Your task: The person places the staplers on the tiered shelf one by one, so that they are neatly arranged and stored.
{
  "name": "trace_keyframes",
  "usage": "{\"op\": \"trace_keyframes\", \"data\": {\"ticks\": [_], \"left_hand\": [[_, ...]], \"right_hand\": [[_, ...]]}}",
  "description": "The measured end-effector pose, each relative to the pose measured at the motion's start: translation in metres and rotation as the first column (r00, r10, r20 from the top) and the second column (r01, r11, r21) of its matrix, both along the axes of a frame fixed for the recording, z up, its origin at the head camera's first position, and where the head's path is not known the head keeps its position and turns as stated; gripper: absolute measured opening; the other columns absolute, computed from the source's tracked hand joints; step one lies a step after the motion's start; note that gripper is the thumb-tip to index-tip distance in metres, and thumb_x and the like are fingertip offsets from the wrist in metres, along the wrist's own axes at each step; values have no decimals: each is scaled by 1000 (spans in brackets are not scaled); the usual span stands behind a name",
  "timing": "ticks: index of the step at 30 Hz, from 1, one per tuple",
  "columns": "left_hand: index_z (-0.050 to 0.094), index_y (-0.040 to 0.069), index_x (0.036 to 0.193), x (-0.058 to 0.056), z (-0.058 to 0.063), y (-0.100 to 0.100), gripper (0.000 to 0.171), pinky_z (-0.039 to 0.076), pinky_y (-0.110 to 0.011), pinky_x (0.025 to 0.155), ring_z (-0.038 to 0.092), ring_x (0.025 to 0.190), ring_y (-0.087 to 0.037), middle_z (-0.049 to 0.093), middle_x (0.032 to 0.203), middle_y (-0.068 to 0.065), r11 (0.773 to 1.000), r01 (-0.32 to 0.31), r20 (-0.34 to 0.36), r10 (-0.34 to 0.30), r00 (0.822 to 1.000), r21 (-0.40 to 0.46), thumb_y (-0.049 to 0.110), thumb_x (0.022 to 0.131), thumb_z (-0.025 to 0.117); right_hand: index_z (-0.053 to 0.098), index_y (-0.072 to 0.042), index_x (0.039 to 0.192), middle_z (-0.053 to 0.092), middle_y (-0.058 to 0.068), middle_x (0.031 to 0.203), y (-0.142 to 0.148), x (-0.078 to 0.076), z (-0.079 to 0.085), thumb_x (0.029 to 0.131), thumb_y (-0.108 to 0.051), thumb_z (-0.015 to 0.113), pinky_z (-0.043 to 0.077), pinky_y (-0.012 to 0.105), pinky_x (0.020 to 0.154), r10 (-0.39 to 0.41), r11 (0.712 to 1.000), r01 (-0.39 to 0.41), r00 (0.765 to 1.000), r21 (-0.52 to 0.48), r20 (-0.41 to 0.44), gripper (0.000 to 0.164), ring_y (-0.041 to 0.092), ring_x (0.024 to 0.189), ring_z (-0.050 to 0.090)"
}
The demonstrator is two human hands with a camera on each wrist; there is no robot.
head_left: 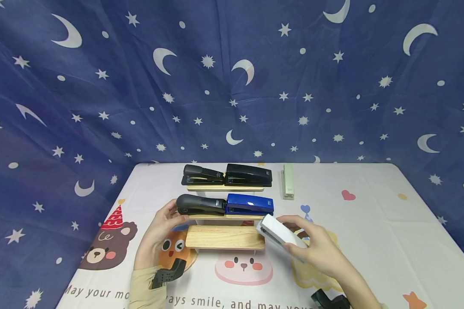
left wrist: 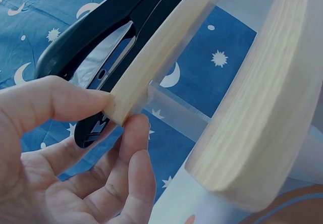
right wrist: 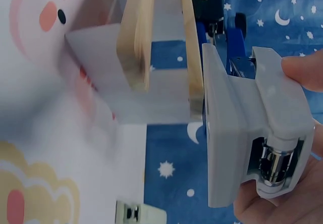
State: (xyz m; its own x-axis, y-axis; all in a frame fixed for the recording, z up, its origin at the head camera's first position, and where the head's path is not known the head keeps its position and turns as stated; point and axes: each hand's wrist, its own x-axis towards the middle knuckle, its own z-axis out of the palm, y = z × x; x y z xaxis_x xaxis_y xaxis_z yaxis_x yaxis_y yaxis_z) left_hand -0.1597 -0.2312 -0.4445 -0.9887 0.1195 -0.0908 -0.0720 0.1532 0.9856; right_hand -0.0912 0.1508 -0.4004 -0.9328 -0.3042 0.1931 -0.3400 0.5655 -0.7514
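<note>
My right hand [head_left: 320, 245] grips a white stapler [head_left: 280, 231], held tilted beside the right end of a wooden tiered stand [head_left: 225, 238]. In the right wrist view the white stapler [right wrist: 227, 128] is close to the boards' ends; whether it touches them I cannot tell. At the stand's left, my left hand [head_left: 160, 227] pinches the end of the middle board [left wrist: 132, 90] between thumb and fingertips. On that board are a black stapler [head_left: 201, 205] and a blue stapler [head_left: 249, 204], end to end. The bottom board carries nothing.
Two more black staplers, one smaller [head_left: 203, 175] and one larger [head_left: 249, 175], lie along the top board. A pale green stapler [head_left: 288, 182] rests on the cartoon-print tablecloth [head_left: 371, 223], right of the stand. Behind hangs a blue star-and-moon cloth [head_left: 263, 120].
</note>
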Motion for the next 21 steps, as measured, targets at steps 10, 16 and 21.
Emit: {"op": "trace_keyframes", "data": {"ticks": [10,16,21], "left_hand": [[50,2,130,0,-1,0,51,47,-27,88,64,93,-2,65,98,17,1000,-7,6,7,1000,-8,1,81,66],[51,3,129,-1,-1,0,50,46,-30,89,65,94,-2,65,99,18,1000,0,-8,-1,1000,-22,0,81,64],[50,1,129,-1,-1,0,50,47,-29,89,64,94,-2,65,100,15,1000,-1,-12,0,1000,-30,0,81,64]], "right_hand": [[61,-24,122,68,-5,113,-21,-4,0,75,-1,73,48,25,78,73,995,-72,997,-62,8,53,5,95,57],[61,-23,122,67,-3,117,-33,-6,3,78,-2,71,48,26,81,109,992,-106,993,-72,44,50,10,96,56],[61,-23,122,66,-3,117,-43,-9,4,78,-1,70,48,26,80,136,988,-130,988,-79,77,50,12,94,57]]}}
